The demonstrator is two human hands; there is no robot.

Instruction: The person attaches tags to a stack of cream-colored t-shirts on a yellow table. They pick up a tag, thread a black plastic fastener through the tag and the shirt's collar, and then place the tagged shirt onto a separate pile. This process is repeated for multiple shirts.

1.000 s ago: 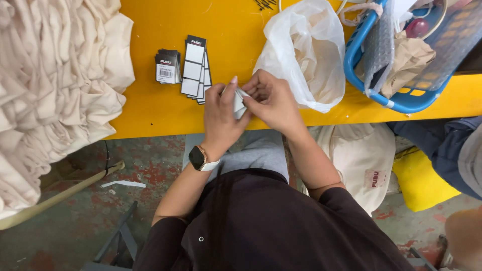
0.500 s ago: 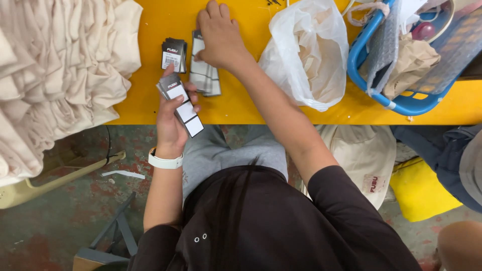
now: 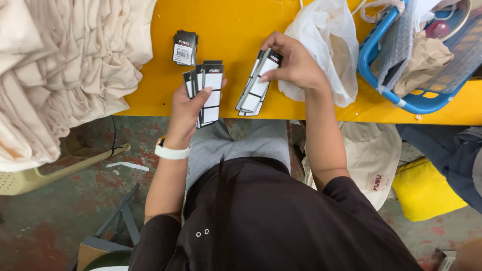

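My left hand (image 3: 187, 106) holds a fanned stack of long black-and-white paper tags (image 3: 207, 91) upright over the front edge of the yellow table (image 3: 236, 35). My right hand (image 3: 296, 65) grips a second bundle of the same tags (image 3: 256, 89) by its top end, just to the right of the first. A smaller stack of black tags (image 3: 184, 48) lies on the table beyond my left hand. I wear a white wristband on the left wrist.
A heap of cream fabric (image 3: 65, 70) covers the table's left side. A white plastic bag (image 3: 326, 45) lies right of my right hand. A blue basket (image 3: 386, 93) with wrapped items stands at the far right. Cream and yellow bags sit on the floor.
My right hand has come back from the far table holding a bundle of tags. My left hand has risen to the table edge, and its tags are fanned out.
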